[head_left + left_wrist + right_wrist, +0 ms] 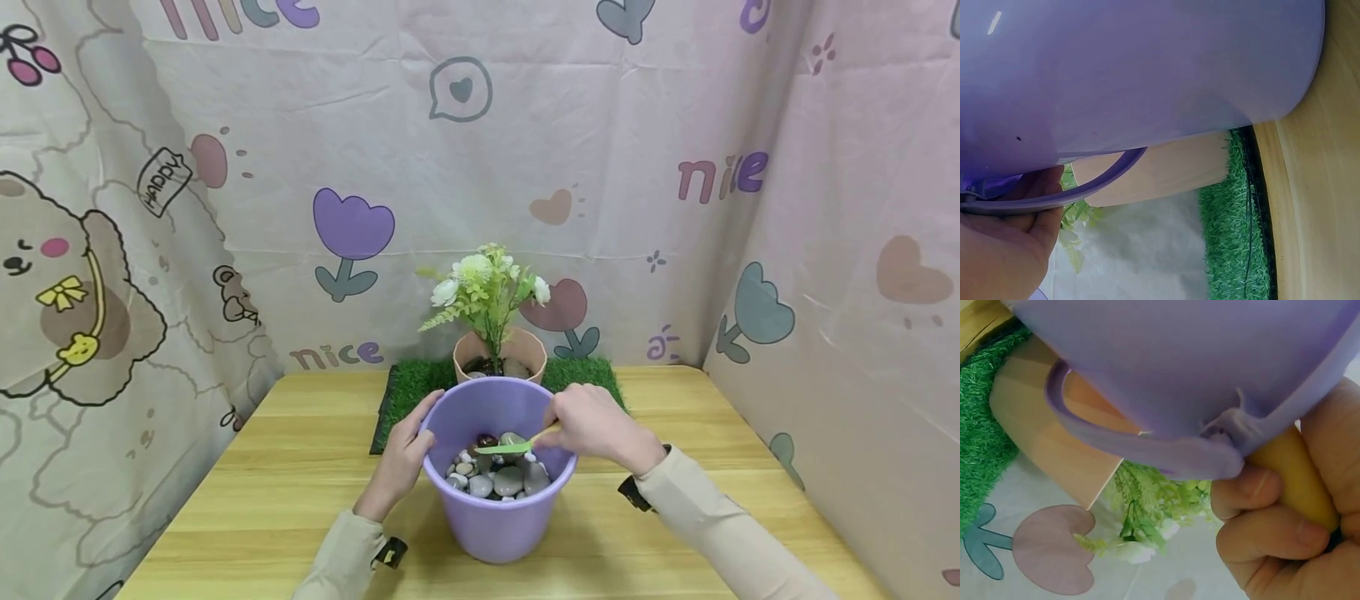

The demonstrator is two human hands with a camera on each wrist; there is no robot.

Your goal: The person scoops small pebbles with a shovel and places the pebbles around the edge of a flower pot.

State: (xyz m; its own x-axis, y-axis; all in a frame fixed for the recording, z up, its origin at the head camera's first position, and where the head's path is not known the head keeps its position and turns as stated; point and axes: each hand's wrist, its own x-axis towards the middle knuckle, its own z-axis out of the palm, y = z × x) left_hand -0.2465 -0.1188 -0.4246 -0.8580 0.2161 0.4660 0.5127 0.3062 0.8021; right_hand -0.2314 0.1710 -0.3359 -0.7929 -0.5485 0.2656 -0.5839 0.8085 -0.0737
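A purple bucket [501, 533] stands upright on the table with grey, white and brown pebbles [480, 486] inside it. At the left side of its rim, my left hand [401, 458] grips the bucket; in the left wrist view its fingers pass behind the bucket's carrying handle [1104, 181]. My right hand [596, 429], over the right side of the rim, holds a small trowel with a yellow handle [1294, 475] and a green blade [506, 449]. The blade lies over the pebbles, within the bucket. Whether it touches them I cannot tell.
Behind the bucket, a peach flowerpot [536, 354] holds white flowers [474, 271] and some stones. It stands on a green artificial grass mat [585, 377] at the back of the wooden table [285, 475]. Printed cloth [465, 167] hangs around the back and sides.
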